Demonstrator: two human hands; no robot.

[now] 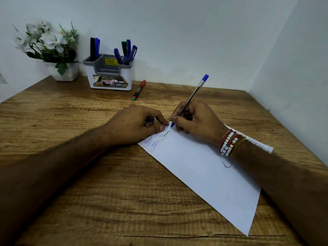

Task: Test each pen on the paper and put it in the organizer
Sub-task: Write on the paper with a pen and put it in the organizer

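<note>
Scribbles lie half hidden under left hand.

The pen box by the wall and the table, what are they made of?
The white and grey pen organizer looks like moulded plastic: smooth, slightly glossy walls, with a printed label and a yellow price sticker stuck on. The brown table looks like wood, or a wood-look laminate: streaky grain lines and a matte surface. The picture alone cannot settle which.
</note>
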